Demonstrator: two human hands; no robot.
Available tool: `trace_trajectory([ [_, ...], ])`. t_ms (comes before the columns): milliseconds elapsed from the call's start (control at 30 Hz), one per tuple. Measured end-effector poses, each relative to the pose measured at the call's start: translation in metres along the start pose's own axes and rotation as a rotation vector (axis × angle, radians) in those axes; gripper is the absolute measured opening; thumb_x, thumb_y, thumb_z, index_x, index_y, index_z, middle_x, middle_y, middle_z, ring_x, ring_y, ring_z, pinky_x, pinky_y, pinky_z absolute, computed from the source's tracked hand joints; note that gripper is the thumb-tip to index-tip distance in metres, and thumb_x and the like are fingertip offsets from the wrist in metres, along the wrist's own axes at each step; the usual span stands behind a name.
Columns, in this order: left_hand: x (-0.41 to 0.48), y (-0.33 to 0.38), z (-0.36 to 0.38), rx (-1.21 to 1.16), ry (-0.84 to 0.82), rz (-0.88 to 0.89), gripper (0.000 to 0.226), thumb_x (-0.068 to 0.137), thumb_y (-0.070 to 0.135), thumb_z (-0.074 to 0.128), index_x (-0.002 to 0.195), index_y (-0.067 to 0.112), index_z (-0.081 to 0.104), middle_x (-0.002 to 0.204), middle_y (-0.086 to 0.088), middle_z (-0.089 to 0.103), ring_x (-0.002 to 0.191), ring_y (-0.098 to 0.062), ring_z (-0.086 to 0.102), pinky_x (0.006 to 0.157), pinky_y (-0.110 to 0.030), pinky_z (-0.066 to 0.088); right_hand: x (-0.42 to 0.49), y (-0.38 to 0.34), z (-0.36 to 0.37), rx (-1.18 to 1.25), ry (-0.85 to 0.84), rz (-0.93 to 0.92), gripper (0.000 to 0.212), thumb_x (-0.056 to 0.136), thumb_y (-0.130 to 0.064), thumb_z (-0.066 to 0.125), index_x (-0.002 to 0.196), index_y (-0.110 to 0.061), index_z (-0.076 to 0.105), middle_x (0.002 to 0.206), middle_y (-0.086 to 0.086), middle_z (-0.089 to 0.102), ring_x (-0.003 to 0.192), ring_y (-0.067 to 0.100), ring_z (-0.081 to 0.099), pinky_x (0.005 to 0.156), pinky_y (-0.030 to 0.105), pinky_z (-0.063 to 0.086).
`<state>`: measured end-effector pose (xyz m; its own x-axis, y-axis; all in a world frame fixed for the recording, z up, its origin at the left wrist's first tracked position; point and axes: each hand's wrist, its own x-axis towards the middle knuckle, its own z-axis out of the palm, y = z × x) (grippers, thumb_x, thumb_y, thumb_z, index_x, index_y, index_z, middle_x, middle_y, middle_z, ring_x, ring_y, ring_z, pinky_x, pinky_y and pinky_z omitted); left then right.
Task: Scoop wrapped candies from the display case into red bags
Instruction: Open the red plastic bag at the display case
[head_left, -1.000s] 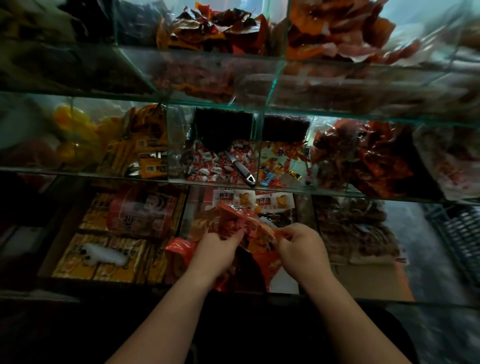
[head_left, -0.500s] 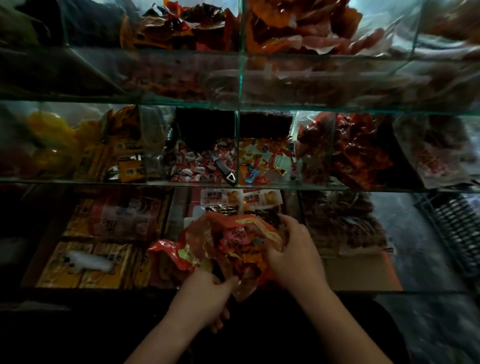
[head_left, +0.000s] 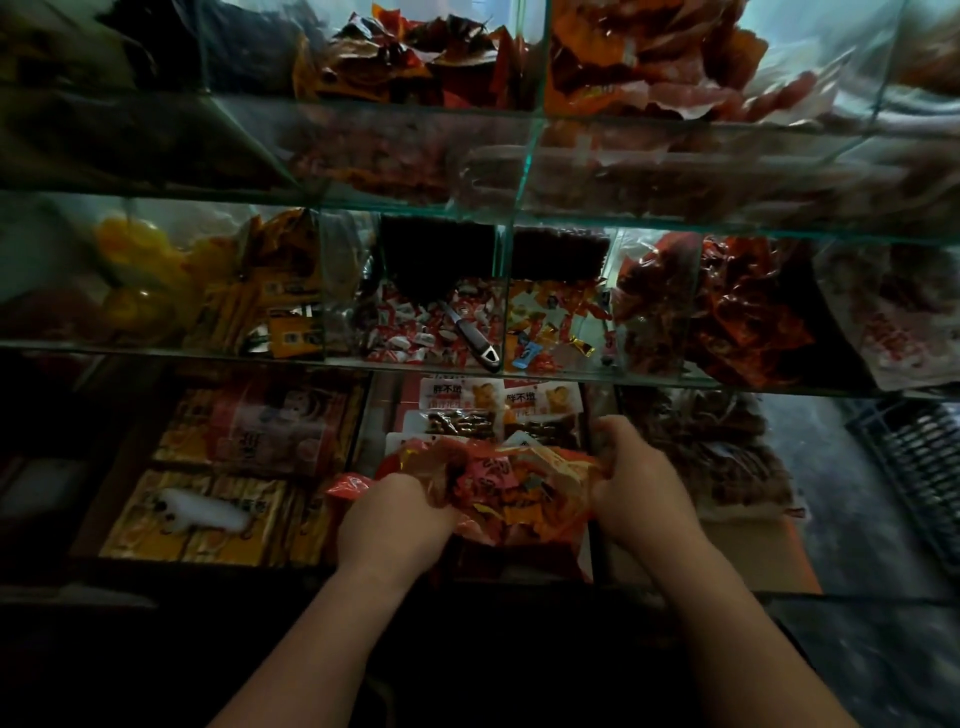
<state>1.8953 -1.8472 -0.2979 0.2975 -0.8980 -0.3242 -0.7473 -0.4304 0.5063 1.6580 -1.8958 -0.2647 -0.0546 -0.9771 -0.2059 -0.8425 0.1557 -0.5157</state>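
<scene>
**Red bag (head_left: 498, 483) held between both hands, low at the front of the glass display case (head_left: 524, 171).**

The bag is translucent and crumpled, and assorted wrapped pieces show through the film. It hangs in front of the packets on the bottom tier. On the middle tier directly above, one compartment holds red-and-white wrapped candies (head_left: 410, 332), with a scoop (head_left: 470, 338) lying among them, handle toward the viewer. The compartment beside it on the right holds mixed-colour candies (head_left: 550, 322). The other compartments hold orange and red packets. The room is dim, with a dark floor (head_left: 831, 649) and a black slatted crate (head_left: 919, 467) at the right. The left hand (head_left: 395, 525) has its fingers curled into the bag's left edge, grip holding the film. The right hand (head_left: 639, 488) has a closed grip on the right edge. Both forearms are bare and reach forward.
</scene>
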Motion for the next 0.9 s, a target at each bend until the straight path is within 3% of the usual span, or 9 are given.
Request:
trace_trajectory([
  [100,-0.010,-0.007,0.004,-0.016,-0.002,0.045,0.032,0.077,0.049,0.071,0.057,0.025,0.067,0.055,0.007,0.062,0.055,-0.013,0.061,0.052,-0.027,0.047,0.003,0.011,-0.007,0.034,0.021,0.012,0.054,0.089,-0.021,0.070,0.137,-0.034,0.049,0.086,-0.020,0.059,0.072,0.002,0.056,0.058,0.024,0.048],
  [167,-0.022,-0.009,0.010,-0.014,0.035,0.092,0.026,0.074,0.048,0.067,0.057,0.028,0.066,0.053,0.010,0.061,0.050,-0.007,0.058,0.047,-0.025,0.043,-0.002,0.008,-0.005,0.006,-0.016,-0.017,0.052,0.091,-0.024,0.068,0.136,-0.039,0.048,0.081,-0.021,0.055,0.072,0.001,0.058,0.056,0.025,0.051],
  [300,-0.036,-0.007,0.014,0.029,0.010,0.112,0.027,0.078,0.047,0.063,0.061,0.025,0.065,0.059,0.012,0.063,0.052,-0.004,0.058,0.049,-0.027,0.049,-0.011,-0.008,-0.007,-0.073,-0.027,-0.057,0.040,0.093,-0.033,0.062,0.129,-0.041,0.048,0.092,-0.013,0.065,0.080,0.014,0.066,0.066,0.041,0.061],
  [433,-0.030,-0.003,-0.002,-0.064,0.109,0.110,0.038,0.082,0.051,0.069,0.058,0.024,0.058,0.065,0.022,0.063,0.056,-0.003,0.059,0.046,-0.027,0.039,-0.017,-0.037,-0.003,-0.067,0.089,-0.202,0.050,0.086,-0.061,0.067,0.129,-0.039,0.051,0.093,-0.019,0.059,0.086,0.008,0.063,0.064,0.028,0.056],
  [533,-0.021,0.009,-0.024,-0.177,0.244,0.150,0.039,0.085,0.048,0.073,0.060,0.024,0.056,0.069,0.027,0.062,0.060,0.002,0.059,0.041,-0.019,0.033,-0.012,-0.071,0.004,0.003,0.227,-0.379,0.060,0.085,-0.063,0.066,0.137,-0.037,0.049,0.112,-0.013,0.061,0.104,0.011,0.060,0.080,0.033,0.058],
  [633,-0.005,0.021,-0.048,-0.329,0.274,0.185,0.036,0.089,0.040,0.073,0.063,0.022,0.057,0.064,0.018,0.062,0.055,-0.005,0.058,0.046,-0.026,0.039,0.005,-0.107,0.009,0.041,0.276,-0.476,0.057,0.090,-0.056,0.065,0.140,-0.033,0.051,0.129,-0.003,0.060,0.121,0.018,0.056,0.094,0.039,0.056],
  [733,0.009,0.027,-0.065,-0.393,0.276,0.214,0.034,0.092,0.040,0.072,0.066,0.021,0.058,0.061,0.008,0.059,0.055,-0.007,0.056,0.050,-0.030,0.043,0.032,-0.139,0.013,0.054,0.226,-0.551,0.053,0.095,-0.045,0.065,0.144,-0.029,0.053,0.140,0.000,0.058,0.127,0.023,0.058,0.096,0.036,0.051],
  [800,0.020,0.028,-0.072,-0.426,0.290,0.224,0.035,0.093,0.039,0.071,0.067,0.018,0.059,0.058,0.003,0.055,0.054,-0.007,0.054,0.051,-0.030,0.042,0.056,-0.156,0.015,-0.026,0.120,-0.468,0.064,0.097,-0.044,0.063,0.154,-0.030,0.038,0.145,0.005,0.056,0.125,0.029,0.060,0.091,0.039,0.053],
  [900,0.037,0.028,-0.083,-0.460,0.337,0.232,0.031,0.094,0.037,0.070,0.069,0.020,0.061,0.061,0.001,0.058,0.057,-0.005,0.056,0.047,-0.018,0.040,0.083,-0.169,0.021,-0.342,0.013,-0.270,0.076,0.097,-0.029,0.063,0.159,-0.029,0.019,0.133,0.013,0.063,0.110,0.035,0.066,0.068,0.041,0.050],
])
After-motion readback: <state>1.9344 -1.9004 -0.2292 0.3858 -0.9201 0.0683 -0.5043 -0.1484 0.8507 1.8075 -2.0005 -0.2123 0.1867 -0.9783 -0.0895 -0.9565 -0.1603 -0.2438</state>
